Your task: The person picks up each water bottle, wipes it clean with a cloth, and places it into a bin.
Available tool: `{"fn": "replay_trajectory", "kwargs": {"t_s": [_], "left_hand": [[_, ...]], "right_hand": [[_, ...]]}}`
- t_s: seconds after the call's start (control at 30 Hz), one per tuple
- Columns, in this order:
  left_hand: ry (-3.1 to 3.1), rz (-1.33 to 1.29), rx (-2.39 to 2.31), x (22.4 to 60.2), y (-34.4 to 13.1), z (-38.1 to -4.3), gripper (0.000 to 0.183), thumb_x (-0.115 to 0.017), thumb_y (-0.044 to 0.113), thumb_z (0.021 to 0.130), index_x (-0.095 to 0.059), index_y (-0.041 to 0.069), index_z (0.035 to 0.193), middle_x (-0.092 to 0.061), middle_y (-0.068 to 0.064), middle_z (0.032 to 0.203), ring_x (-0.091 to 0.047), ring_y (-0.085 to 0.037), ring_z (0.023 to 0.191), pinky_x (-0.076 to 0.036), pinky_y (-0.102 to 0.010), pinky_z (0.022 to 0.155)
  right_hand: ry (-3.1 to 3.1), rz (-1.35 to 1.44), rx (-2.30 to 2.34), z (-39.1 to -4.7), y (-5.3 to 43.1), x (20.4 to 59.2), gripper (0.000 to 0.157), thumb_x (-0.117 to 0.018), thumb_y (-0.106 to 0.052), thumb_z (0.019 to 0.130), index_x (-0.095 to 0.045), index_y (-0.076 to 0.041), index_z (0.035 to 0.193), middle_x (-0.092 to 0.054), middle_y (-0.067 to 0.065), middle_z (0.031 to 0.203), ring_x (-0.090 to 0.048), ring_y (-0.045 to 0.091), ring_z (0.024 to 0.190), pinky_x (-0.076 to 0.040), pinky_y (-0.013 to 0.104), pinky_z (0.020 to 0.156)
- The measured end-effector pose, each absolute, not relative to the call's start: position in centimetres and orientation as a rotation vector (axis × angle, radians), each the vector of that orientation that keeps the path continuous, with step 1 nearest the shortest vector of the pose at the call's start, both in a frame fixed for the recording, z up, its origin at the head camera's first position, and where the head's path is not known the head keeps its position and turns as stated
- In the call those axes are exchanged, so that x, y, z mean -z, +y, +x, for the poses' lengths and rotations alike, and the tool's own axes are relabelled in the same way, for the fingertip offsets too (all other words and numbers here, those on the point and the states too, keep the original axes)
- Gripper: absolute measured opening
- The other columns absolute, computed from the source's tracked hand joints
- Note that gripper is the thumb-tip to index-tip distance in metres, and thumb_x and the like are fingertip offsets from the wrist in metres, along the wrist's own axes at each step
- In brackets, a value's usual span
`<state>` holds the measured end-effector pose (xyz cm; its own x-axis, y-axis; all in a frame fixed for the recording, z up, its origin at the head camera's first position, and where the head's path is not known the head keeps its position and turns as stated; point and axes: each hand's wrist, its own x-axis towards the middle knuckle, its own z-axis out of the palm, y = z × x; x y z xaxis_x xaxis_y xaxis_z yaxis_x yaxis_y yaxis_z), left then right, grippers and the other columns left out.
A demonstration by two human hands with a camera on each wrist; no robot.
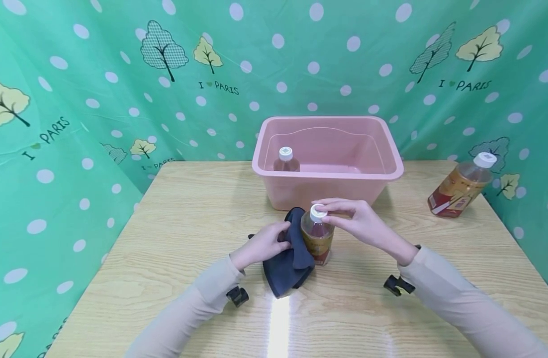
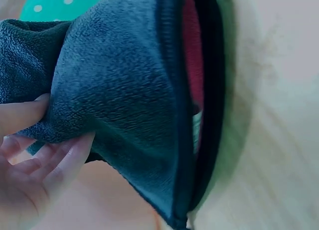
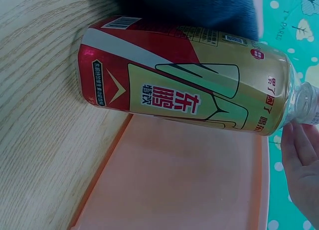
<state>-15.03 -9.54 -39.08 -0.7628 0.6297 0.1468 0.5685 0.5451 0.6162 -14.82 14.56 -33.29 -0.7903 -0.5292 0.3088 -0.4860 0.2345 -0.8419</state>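
Observation:
A plastic drink bottle with a gold and red label and a white cap stands upright on the table, in front of the pink bin. My right hand pinches it at the cap; in the right wrist view the fingers sit by the bottle's neck. On the bottle's left side lies a dark blue-grey cloth, which my left hand grips between thumb and fingers. The left wrist view shows the plush cloth bunched in that hand, its hemmed edge hanging down.
The pink bin stands at the back of the table, with one white-capped bottle inside at its left. Another bottle stands near the table's right edge. Green dotted curtains surround the wooden table.

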Motion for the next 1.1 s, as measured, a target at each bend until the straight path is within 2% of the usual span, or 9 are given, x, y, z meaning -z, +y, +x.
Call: {"fn": "replay_trajectory", "kwargs": {"t_s": [0.27,0.73,0.97,1.1], "left_hand": [[2.702,1.089,-1.104,36.9,-9.6,-15.0,0.02,-0.062,-0.002,0.074,-0.053,0.003,0.091,-0.053,-0.005,0.085,-0.05,-0.014,0.076,-0.043,-0.025,0.069],[2.732,1.155,-1.142,34.2,-9.6,-15.0,0.017,-0.061,-0.004,0.074,-0.052,0.003,0.087,-0.05,-0.005,0.079,-0.05,-0.013,0.07,-0.044,-0.022,0.063],[2.759,1.176,-1.095,34.0,-9.5,-14.9,0.017,-0.061,-0.004,0.073,-0.052,0.003,0.086,-0.048,-0.004,0.077,-0.046,-0.014,0.067,-0.04,-0.022,0.06],[2.76,1.18,-1.098,34.3,-9.4,-14.9,0.018,-0.061,-0.004,0.073,-0.052,0.002,0.087,-0.048,-0.004,0.077,-0.048,-0.014,0.068,-0.042,-0.021,0.061]], "right_hand": [[2.425,-0.989,1.649,-14.9,14.5,33.3,0.03,-0.061,-0.008,0.081,-0.062,-0.006,0.11,-0.06,0.004,0.112,-0.054,0.008,0.104,-0.047,0.029,0.08],[2.421,-0.941,1.652,-14.7,14.6,33.2,0.03,-0.062,-0.01,0.081,-0.062,-0.006,0.11,-0.06,0.004,0.112,-0.055,0.007,0.102,-0.048,0.03,0.078],[2.412,-0.936,1.66,-14.7,14.6,33.3,0.03,-0.062,-0.01,0.081,-0.062,-0.006,0.11,-0.06,0.004,0.112,-0.055,0.007,0.102,-0.047,0.03,0.078],[2.411,-0.925,1.663,-14.7,14.6,33.2,0.03,-0.062,-0.011,0.08,-0.062,-0.006,0.11,-0.06,0.004,0.112,-0.056,0.008,0.101,-0.047,0.029,0.078]]}}
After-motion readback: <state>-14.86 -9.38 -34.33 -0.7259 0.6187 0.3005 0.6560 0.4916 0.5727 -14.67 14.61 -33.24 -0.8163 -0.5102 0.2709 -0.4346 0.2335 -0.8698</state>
